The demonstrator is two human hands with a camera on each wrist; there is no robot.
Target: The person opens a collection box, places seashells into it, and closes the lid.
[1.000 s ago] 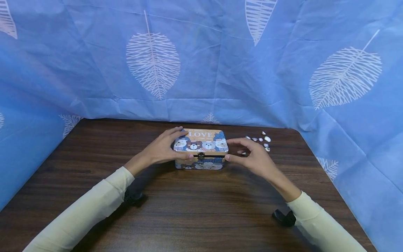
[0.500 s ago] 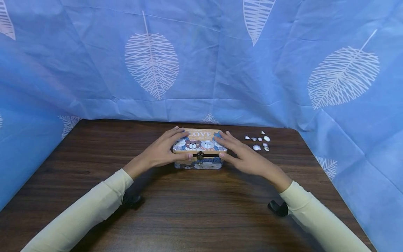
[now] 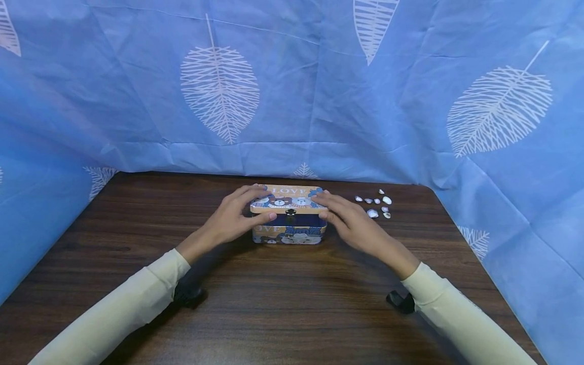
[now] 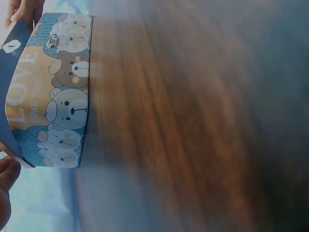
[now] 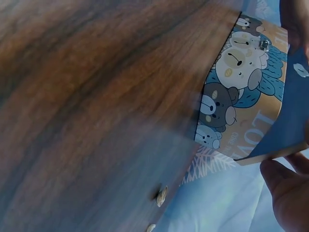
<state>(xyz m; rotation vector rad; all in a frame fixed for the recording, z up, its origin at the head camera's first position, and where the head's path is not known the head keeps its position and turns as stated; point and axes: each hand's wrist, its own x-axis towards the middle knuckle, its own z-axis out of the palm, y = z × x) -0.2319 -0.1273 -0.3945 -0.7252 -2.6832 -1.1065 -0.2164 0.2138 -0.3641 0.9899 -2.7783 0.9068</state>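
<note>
A tin box (image 3: 287, 236) printed with bears and the word LOVE stands on the table. Its hinged lid (image 3: 287, 200) is partly raised, and dark blue interior shows beneath the front edge. My left hand (image 3: 232, 215) holds the lid's left side, fingers over the top and thumb at the front edge. On the other side my right hand (image 3: 358, 223) grips the lid the same way. A metal catch (image 5: 264, 45) sits on the box front in the right wrist view. Inside, a small white shape shows against the blue; its kind is unclear.
Several small seashells (image 3: 372, 213) lie to the right of the box, on the dark wooden table (image 3: 274, 314). Behind the table's back edge hangs a blue curtain (image 3: 292, 101) with white leaf prints. Black wrist cameras (image 3: 401, 302) hang below both sleeves.
My right hand moved from the box's right side onto the lid. Both hands have then raised the lid's front edge, opening a gap above the box body.
</note>
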